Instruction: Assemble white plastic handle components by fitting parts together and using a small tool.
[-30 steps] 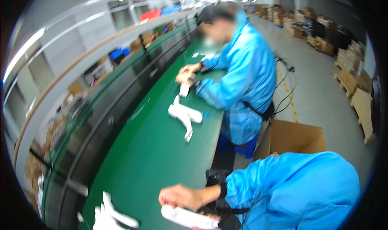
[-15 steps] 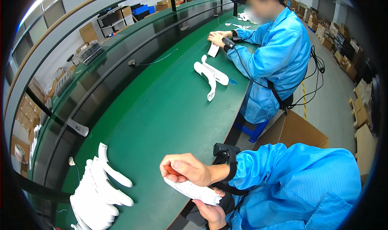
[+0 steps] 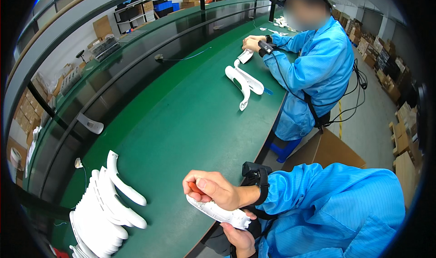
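Observation:
In my left hand [image 3: 240, 240], low in the picture, lies one end of a white plastic shell [image 3: 218, 213], gripped from below with the fingers closed around it. The shell is long, with ribs and small holes on its inner side. Above it, my right hand [image 3: 212, 188] is closed in a fist around a tool with a red-orange handle [image 3: 195, 188]. The tool's working end is hidden, so its kind does not show. This fist rests close over the shell's far end.
A row of stacked white curved shells [image 3: 102, 212] lies at the left on the green table [image 3: 172, 144]. Further off are two crossed white parts [image 3: 243, 83]. A co-worker in blue [image 3: 313, 72] handles a white part. An opened cardboard box [image 3: 324, 153] stands beside the table.
The view has shifted slightly, so the table items appear a little displaced. Both my hands keep their holds on the shell and the tool.

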Demonstrator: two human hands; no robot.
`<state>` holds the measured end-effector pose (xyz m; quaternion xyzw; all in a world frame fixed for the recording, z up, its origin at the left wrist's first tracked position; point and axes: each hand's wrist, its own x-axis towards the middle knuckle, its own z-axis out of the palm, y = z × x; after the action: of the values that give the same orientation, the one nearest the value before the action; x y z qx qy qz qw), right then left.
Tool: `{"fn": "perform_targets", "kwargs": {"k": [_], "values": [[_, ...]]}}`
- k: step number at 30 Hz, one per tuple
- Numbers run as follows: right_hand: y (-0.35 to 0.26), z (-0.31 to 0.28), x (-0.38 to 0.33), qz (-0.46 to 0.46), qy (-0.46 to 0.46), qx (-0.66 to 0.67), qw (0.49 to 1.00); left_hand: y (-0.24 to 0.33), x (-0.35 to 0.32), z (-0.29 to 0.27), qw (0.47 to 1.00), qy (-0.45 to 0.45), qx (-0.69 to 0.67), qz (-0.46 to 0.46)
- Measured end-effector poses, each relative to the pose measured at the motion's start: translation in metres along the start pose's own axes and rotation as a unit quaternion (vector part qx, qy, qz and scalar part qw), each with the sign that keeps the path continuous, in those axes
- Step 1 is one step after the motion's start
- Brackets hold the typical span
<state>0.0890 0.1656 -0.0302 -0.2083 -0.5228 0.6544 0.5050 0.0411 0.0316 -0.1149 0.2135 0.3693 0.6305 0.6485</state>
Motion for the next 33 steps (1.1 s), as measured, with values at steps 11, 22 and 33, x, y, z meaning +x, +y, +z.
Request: {"fn": "perform_targets", "kwargs": {"k": [11, 22, 33], "values": [[0.002, 0.006, -0.005, -0.007, 0.031, 0.002, 0.999, 0.000, -0.006, -0.001, 1.000, 0.002, 0.025, 0.013], [-0.001, 0.008, -0.015, 0.006, 0.045, -0.007, 0.999, -0.007, -0.019, -0.001, 1.000, 0.017, 0.023, 0.008], [0.000, 0.011, -0.018, 0.000, 0.061, -0.031, 0.998, -0.007, -0.018, -0.001, 0.999, 0.031, 0.026, 0.006]]}}
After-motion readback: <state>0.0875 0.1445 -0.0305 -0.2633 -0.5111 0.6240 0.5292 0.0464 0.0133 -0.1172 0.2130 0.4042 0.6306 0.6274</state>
